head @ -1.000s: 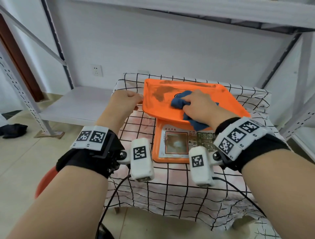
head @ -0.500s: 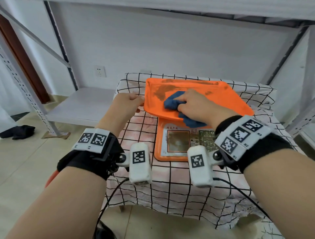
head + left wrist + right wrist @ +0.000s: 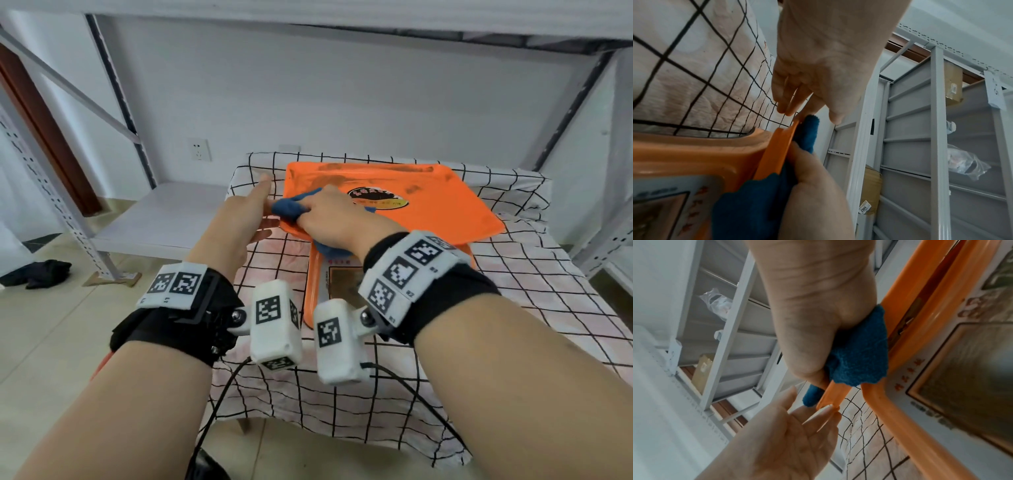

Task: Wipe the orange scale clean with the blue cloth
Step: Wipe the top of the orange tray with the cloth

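Head view: the orange scale [image 3: 394, 219] sits on a checked tablecloth [image 3: 513, 291]. The right hand [image 3: 329, 219] squeezes the blue cloth [image 3: 287, 207] at the left edge of the tray. The left hand [image 3: 246, 212] has straight fingers and touches that edge from the side. To wipe well, hold the tray steady and rub toward the dark smudges along the far rim.

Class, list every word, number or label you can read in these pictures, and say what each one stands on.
"1467" (seemingly): white sticker on the brown cardboard box in the grey rack.
Black oval logo on the orange plastic scale: too blurred.
Red characters on its white front panel: too blurred.
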Action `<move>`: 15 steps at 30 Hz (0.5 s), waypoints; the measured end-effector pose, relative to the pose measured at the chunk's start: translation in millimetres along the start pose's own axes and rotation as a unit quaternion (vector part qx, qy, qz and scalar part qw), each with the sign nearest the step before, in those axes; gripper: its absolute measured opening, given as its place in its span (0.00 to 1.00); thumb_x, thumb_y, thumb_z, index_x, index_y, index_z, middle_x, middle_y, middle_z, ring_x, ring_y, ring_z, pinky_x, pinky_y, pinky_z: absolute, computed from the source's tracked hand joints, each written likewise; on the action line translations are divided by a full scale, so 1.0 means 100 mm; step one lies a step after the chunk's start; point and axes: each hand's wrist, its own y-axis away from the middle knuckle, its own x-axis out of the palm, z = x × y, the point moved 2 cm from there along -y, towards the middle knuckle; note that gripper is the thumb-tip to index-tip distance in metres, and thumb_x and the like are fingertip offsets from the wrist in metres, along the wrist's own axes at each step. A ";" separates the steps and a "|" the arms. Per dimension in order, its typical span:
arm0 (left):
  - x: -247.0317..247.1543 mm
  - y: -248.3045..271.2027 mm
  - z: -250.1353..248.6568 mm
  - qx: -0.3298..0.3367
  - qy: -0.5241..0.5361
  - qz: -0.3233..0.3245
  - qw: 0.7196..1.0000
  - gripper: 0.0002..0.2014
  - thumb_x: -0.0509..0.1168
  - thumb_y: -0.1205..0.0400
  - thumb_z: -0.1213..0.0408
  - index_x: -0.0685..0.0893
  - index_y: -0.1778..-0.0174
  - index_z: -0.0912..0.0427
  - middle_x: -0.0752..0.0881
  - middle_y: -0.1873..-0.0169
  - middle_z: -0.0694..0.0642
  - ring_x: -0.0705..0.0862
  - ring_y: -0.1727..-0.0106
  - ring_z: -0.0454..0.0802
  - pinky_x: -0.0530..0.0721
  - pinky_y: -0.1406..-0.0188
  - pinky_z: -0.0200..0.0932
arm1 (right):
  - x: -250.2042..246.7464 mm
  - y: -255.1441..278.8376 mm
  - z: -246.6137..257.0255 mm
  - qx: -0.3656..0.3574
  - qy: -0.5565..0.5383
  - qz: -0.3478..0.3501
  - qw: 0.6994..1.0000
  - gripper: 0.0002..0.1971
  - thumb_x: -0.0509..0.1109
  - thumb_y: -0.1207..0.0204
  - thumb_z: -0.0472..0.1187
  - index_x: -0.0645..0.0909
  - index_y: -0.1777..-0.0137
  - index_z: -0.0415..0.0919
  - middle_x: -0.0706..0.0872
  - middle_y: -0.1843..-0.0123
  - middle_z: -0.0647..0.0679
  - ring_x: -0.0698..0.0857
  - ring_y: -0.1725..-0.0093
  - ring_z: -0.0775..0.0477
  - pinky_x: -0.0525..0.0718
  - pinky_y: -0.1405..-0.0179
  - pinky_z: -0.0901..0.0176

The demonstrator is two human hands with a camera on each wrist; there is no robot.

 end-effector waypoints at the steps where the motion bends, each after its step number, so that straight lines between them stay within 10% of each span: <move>1: -0.01 0.01 0.00 -0.002 -0.002 0.009 1.000 0.26 0.55 0.17 0.42 0.86 0.47 0.61 0.89 0.53 0.51 0.86 0.55 0.45 0.82 0.57 0.38 | -0.02 0.02 0.00 -0.006 -0.006 0.006 1.000 0.17 0.54 0.26 0.43 0.83 0.47 0.58 0.81 0.46 0.43 0.81 0.47 0.41 0.82 0.47 0.45; 4: -0.06 0.01 0.01 -0.012 -0.009 0.039 0.999 0.29 0.52 0.18 0.37 0.89 0.47 0.56 0.89 0.49 0.47 0.85 0.45 0.47 0.79 0.55 0.39 | -0.09 0.16 -0.08 -0.030 -0.066 0.042 0.996 0.19 0.57 0.23 0.32 0.82 0.62 0.58 0.77 0.63 0.55 0.76 0.63 0.59 0.77 0.63 0.69; 6: -0.07 0.01 0.01 -0.015 -0.010 0.046 0.999 0.30 0.50 0.18 0.36 0.90 0.50 0.54 0.90 0.49 0.45 0.84 0.44 0.47 0.78 0.55 0.40 | -0.11 0.23 -0.13 -0.030 -0.075 0.041 0.996 0.15 0.58 0.22 0.32 0.86 0.56 0.46 0.74 0.68 0.59 0.72 0.67 0.60 0.72 0.66 0.67; 10: -0.07 0.02 0.02 -0.008 -0.011 0.052 0.999 0.30 0.49 0.18 0.35 0.90 0.52 0.53 0.89 0.48 0.46 0.84 0.43 0.47 0.78 0.52 0.40 | -0.02 0.10 -0.10 -0.052 -0.021 0.002 0.998 0.26 0.56 0.23 0.33 0.80 0.76 0.62 0.75 0.71 0.61 0.73 0.64 0.53 0.69 0.63 0.58; 15: -0.07 0.04 0.04 -0.011 -0.012 0.059 0.998 0.29 0.48 0.17 0.36 0.90 0.54 0.50 0.88 0.48 0.47 0.83 0.45 0.47 0.78 0.51 0.41 | 0.02 -0.06 -0.05 0.004 0.078 0.001 0.997 0.22 0.54 0.19 0.38 0.74 0.28 0.55 0.73 0.40 0.44 0.75 0.40 0.41 0.76 0.41 0.47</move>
